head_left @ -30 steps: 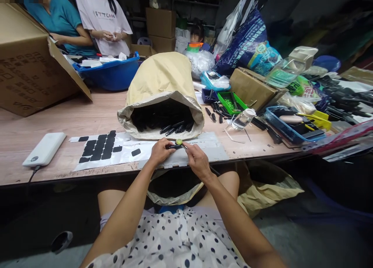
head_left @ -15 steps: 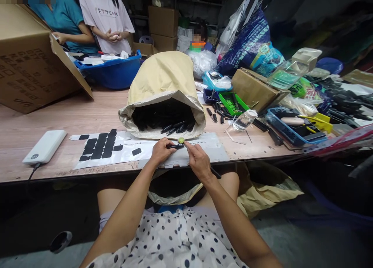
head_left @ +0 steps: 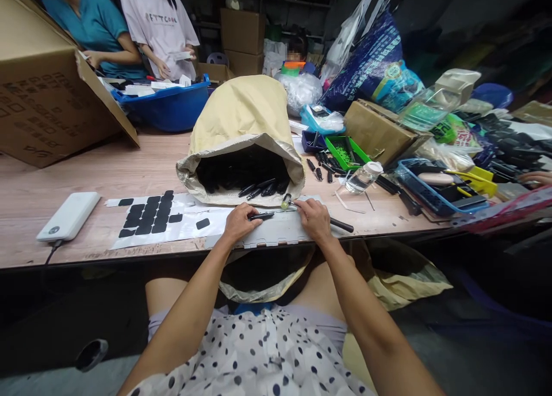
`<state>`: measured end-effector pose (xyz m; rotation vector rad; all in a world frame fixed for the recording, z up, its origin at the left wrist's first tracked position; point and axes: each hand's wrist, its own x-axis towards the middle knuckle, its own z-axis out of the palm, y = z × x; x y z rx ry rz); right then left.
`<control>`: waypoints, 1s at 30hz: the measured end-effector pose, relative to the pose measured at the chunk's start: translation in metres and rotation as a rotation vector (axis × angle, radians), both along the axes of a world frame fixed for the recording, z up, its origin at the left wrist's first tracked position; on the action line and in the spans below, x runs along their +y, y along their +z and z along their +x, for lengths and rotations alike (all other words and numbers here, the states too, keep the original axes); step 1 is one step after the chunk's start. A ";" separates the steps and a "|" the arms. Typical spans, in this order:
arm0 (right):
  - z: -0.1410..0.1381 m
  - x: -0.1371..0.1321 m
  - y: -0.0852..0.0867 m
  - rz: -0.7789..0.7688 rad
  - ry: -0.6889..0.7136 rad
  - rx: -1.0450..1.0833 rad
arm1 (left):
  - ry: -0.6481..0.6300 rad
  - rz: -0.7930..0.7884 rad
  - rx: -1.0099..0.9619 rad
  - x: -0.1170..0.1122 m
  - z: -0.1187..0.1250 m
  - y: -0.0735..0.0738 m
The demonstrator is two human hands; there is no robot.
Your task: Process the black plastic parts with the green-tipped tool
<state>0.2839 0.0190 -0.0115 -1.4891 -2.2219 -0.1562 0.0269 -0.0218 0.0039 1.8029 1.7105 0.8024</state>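
Observation:
My left hand is closed on a slim black pen-shaped piece, holding it low over a grey board at the table's front edge. A small hammer with a yellowish-green head and a dark handle lies across my right hand, whose fingers are wrapped round its shaft. The hammer head sits beyond the black piece and to its right, apart from it. Behind both hands lies an open tan sack with many similar black pieces in its mouth.
Black rounded pads on a white sheet and a white power bank lie to the left. At the right are a green tray, a clear bottle and a blue basket. Two people stand behind a blue basin.
My right hand has moved right with the hammer, taking its head off the black piece. My left hand stays nearly in place. One co-worker's hands have moved apart, one holding a white item.

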 end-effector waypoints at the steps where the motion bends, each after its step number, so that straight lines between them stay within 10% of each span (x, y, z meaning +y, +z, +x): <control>1: 0.003 0.003 -0.003 -0.001 0.013 -0.003 | -0.003 0.004 0.000 0.000 0.000 -0.001; 9: 0.002 0.005 -0.013 -0.021 0.003 0.046 | -0.075 0.096 -0.065 -0.010 -0.003 0.010; 16: 0.000 0.005 -0.016 -0.024 -0.030 0.035 | -0.605 -0.002 -0.077 -0.085 0.033 -0.008; 21: -0.001 0.005 -0.018 -0.028 -0.039 0.033 | -0.246 -0.540 0.072 -0.093 0.045 -0.068; 30: -0.001 0.005 -0.016 -0.039 -0.043 0.034 | 0.039 -0.598 -0.004 -0.073 0.034 -0.117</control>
